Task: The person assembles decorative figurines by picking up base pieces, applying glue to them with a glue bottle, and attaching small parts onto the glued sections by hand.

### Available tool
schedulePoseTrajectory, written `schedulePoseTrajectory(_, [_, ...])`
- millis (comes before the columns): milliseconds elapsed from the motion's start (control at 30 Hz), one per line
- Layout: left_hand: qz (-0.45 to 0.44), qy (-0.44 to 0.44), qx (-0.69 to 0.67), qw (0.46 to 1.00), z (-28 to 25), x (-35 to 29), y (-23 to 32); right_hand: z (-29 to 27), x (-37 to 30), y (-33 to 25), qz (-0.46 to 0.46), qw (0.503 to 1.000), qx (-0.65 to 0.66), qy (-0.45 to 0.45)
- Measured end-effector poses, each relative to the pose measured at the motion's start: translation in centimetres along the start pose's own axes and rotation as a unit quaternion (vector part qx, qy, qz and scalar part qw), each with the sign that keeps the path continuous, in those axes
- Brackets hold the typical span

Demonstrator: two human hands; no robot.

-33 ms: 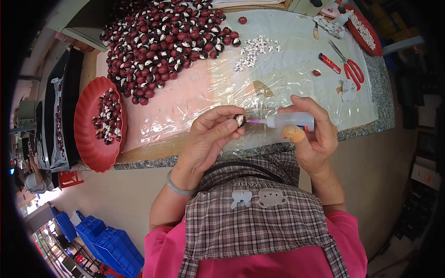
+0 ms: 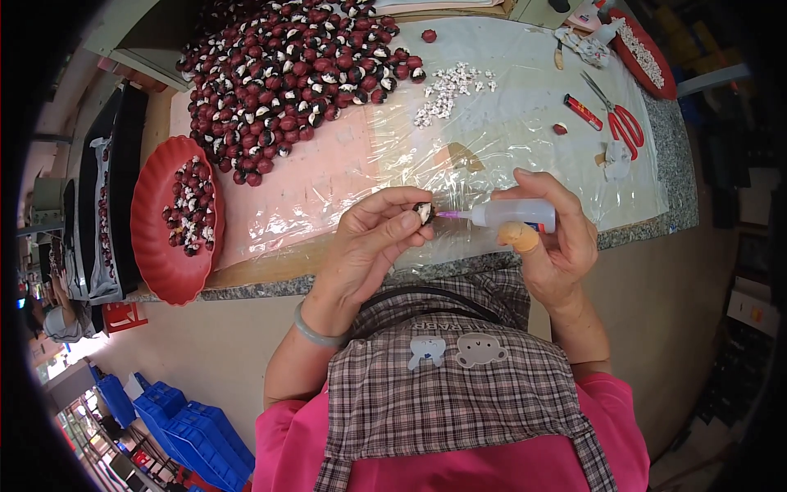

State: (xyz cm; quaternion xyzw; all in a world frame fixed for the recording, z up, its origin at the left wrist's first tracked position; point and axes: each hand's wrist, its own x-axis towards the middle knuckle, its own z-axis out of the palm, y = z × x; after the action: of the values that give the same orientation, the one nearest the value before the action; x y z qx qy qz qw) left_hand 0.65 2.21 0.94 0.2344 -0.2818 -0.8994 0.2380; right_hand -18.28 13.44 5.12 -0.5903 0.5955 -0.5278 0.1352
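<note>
Between the thumb and fingers of my left hand [image 2: 379, 238] is a small round black-and-white piece [image 2: 424, 213]. My right hand [image 2: 566, 238] grips a clear squeeze bottle [image 2: 516, 215] lying sideways, its thumb covered by a tan finger cot. The bottle's thin purple nozzle [image 2: 453, 215] points left, with its tip at or very close to the piece; I cannot tell if they touch. Beyond my hands lies a scatter of tiny white pieces [image 2: 443, 92]. A large heap of dark red, black and white balls [image 2: 287, 82] fills the far left of the table.
A red scalloped dish [image 2: 147, 221] with similar balls stands at the left edge. On the right lie red-handled scissors [image 2: 627, 131], a red tube [image 2: 583, 112] and a single red piece [image 2: 560, 129]. A red tray [image 2: 668, 82] of white bits sits far right. Blue crates [image 2: 197, 435] stand lower left.
</note>
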Motion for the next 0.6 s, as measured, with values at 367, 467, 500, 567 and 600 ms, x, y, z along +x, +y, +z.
schedulePoseTrajectory(367, [-0.003, -0.002, 0.005, 1.0, -0.3, 0.3, -0.1, 0.2, 0.7, -0.2, -0.051, 0.998, -0.03, 0.02])
schedulePoseTrajectory(467, [-0.002, 0.002, -0.003, 1.0, -0.6, 0.4, -0.1, -0.4, 0.3, 0.7, -0.013, 0.999, 0.028, 0.029])
schedulePoseTrajectory(500, [0.003, 0.011, -0.002, 1.0, -0.6, 0.3, 0.0, -0.6, 0.2, 1.2, 0.018, 0.996, 0.083, 0.038])
schedulePoseTrajectory(567, [0.012, 0.014, 0.006, 1.0, -1.3, 0.3, 0.2, -1.2, 0.5, 2.2, 0.113, 0.973, 0.199, 0.044])
schedulePoseTrajectory(600, [0.017, 0.02, 0.007, 1.0, -1.4, 0.3, 0.2, -1.6, 1.0, 2.2, 0.18, 0.938, 0.295, 0.039])
